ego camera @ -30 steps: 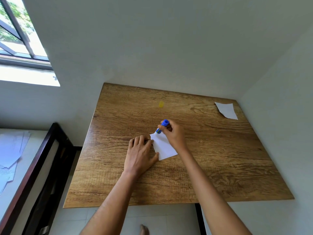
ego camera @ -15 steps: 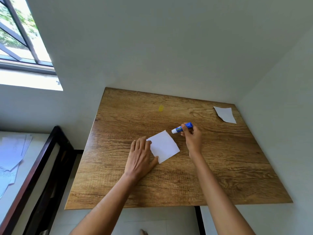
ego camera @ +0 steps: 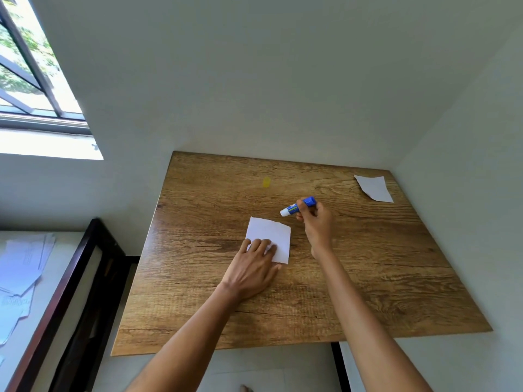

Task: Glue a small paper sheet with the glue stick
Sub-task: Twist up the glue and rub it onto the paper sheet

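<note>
A small white paper sheet (ego camera: 271, 236) lies flat near the middle of the wooden table (ego camera: 368, 278). My left hand (ego camera: 252, 271) rests palm down with its fingertips pressing the sheet's near left part. My right hand (ego camera: 315, 222) holds a blue glue stick (ego camera: 297, 206) above the table, just right of and beyond the sheet. The stick's white uncapped tip points left, clear of the paper.
A small yellow cap (ego camera: 266, 182) stands on the table further back. A second white paper piece (ego camera: 374, 188) lies at the far right corner. Walls border the table at the back and right. A dark-framed surface with loose papers (ego camera: 19, 267) sits to the left.
My right hand lifted the glue stick off the sheet and moved it right and back. My left hand slid onto the sheet, which has turned slightly.
</note>
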The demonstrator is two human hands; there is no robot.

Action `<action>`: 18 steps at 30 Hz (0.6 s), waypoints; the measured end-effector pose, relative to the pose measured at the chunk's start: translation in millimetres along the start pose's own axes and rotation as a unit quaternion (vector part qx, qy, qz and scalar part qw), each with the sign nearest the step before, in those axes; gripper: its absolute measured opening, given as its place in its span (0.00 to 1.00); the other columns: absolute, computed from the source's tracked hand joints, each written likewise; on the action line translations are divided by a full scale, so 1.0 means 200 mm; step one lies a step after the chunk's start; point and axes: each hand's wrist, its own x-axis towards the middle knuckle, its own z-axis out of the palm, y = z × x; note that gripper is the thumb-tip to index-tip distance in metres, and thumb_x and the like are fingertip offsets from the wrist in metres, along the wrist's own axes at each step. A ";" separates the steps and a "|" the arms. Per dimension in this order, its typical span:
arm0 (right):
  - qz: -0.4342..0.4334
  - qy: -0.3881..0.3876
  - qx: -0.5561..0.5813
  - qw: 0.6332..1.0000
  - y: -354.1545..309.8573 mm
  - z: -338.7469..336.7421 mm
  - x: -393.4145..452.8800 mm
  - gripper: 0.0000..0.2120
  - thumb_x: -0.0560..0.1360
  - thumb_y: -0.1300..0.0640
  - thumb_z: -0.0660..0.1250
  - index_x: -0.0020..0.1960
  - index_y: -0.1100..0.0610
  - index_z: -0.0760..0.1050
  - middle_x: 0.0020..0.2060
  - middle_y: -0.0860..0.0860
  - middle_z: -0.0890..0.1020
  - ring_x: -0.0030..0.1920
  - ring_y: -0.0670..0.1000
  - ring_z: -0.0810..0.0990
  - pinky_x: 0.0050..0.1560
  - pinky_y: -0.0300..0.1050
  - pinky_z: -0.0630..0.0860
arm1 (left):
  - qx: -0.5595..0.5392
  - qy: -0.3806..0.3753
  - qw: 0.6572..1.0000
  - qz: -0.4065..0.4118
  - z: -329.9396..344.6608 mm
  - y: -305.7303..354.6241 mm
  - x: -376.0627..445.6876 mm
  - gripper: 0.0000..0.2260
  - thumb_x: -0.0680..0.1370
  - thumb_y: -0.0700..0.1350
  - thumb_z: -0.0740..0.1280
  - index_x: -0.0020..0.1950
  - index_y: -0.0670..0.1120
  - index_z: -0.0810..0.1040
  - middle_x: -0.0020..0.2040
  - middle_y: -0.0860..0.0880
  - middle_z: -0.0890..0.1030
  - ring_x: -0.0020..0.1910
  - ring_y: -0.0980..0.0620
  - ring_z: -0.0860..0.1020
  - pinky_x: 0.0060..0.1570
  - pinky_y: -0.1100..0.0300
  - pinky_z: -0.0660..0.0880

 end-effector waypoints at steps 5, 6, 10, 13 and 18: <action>-0.039 -0.062 -0.081 0.994 0.00 0.13 -0.02 0.12 0.75 0.53 0.67 0.49 0.63 0.77 0.37 0.52 0.79 0.36 0.47 0.76 0.39 0.43 0.72 | -0.013 0.013 1.000 -0.018 0.02 0.00 -0.01 0.28 0.80 0.58 0.46 0.74 0.43 0.59 0.74 0.44 0.63 0.74 0.47 0.60 0.74 0.47 0.49; -0.043 -0.073 -0.091 0.992 0.00 0.16 -0.02 0.11 0.75 0.53 0.68 0.49 0.62 0.77 0.37 0.52 0.79 0.36 0.48 0.75 0.38 0.43 0.71 | -0.015 0.007 1.000 -0.020 0.03 0.00 -0.01 0.28 0.80 0.58 0.46 0.75 0.43 0.58 0.75 0.45 0.61 0.75 0.48 0.57 0.74 0.48 0.45; -0.056 -0.099 -0.116 0.987 -0.01 0.25 -0.01 0.11 0.74 0.54 0.69 0.51 0.61 0.78 0.41 0.54 0.82 0.38 0.47 0.77 0.37 0.33 0.71 | -0.029 -0.011 0.999 -0.018 0.03 -0.01 0.00 0.27 0.81 0.57 0.47 0.74 0.41 0.58 0.75 0.46 0.61 0.76 0.49 0.55 0.75 0.49 0.42; -0.063 -0.104 -0.122 0.985 -0.01 0.30 0.00 0.11 0.73 0.56 0.70 0.51 0.62 0.78 0.40 0.55 0.82 0.35 0.45 0.76 0.34 0.27 0.69 | -0.036 -0.017 0.999 -0.010 0.03 -0.02 0.00 0.27 0.81 0.57 0.47 0.74 0.41 0.57 0.75 0.45 0.61 0.75 0.49 0.55 0.75 0.49 0.44; -0.066 -0.118 -0.148 0.980 0.01 0.34 0.00 0.11 0.73 0.55 0.70 0.50 0.62 0.78 0.35 0.50 0.79 0.30 0.41 0.71 0.32 0.27 0.68 | -0.042 -0.014 0.999 -0.006 0.03 -0.02 0.01 0.28 0.80 0.57 0.48 0.74 0.40 0.59 0.73 0.43 0.63 0.74 0.47 0.58 0.75 0.51 0.49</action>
